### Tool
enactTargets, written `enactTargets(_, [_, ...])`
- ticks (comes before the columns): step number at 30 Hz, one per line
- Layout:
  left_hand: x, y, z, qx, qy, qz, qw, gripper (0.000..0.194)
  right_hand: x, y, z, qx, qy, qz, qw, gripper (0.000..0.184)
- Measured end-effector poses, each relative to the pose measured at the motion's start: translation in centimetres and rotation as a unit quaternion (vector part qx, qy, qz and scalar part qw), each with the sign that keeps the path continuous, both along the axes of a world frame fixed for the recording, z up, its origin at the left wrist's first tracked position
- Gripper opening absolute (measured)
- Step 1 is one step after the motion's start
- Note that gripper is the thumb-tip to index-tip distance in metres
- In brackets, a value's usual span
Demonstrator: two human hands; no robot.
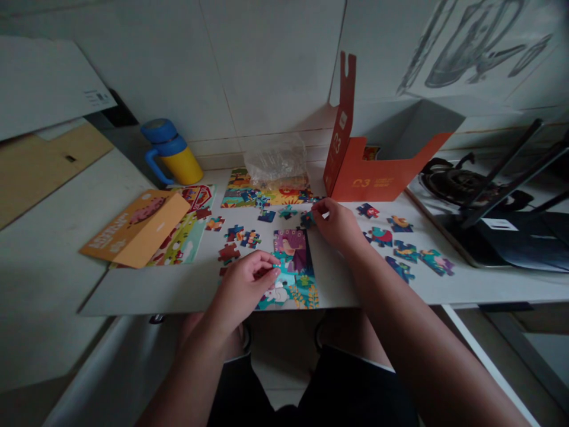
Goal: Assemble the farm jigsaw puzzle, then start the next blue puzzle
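Note:
A partly joined jigsaw puzzle (294,276) lies near the table's front edge, showing a bird, a purple shape and green leaves. At its left side my left hand (249,277) is closed, thumb and finger pinched on a small teal puzzle piece (278,265) that overlaps the puzzle. Beyond the puzzle's upper right corner, my right hand (334,220) has its fingers closed on a dark puzzle piece (306,219) at the table surface. Loose puzzle pieces lie on both sides, among them a reddish piece (228,253) on the left and a blue-green piece (405,251) on the right.
An orange box (373,181) stands open at the back right. Behind the loose pieces, a clear plastic bag (276,161) rests on a picture sheet (231,193). Leftward are a blue-yellow flask (181,163) and an orange envelope (133,228). A black device with antennas (524,237) sits far right.

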State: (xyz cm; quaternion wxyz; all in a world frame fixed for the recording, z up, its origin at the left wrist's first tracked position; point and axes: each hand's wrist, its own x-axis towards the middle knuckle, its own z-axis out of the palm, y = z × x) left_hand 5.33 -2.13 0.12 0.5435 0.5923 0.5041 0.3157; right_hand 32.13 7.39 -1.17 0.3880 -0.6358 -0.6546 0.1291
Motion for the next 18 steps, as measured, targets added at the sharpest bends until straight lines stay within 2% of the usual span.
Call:
enactTargets(5, [0.7, 0.2, -0.3, 0.074, 0.087, 0.015, 0.993, 0.015, 0.1, 0.1, -0.2, -0.001, -0.002, 0.005, 1.0, 0.015])
enactTargets(11, [0.8, 0.4, 0.0, 0.133, 0.177, 0.018, 0.975, 0.014, 0.1, 0.2, -0.2, -0.006, 0.001, 0.012, 1.0, 0.015])
enactTargets(18, [1.3, 0.3, 0.7, 0.222, 0.28, 0.005, 0.934, 0.015, 0.0, 0.2, -0.1, -0.008, 0.001, 0.012, 1.0, 0.015])
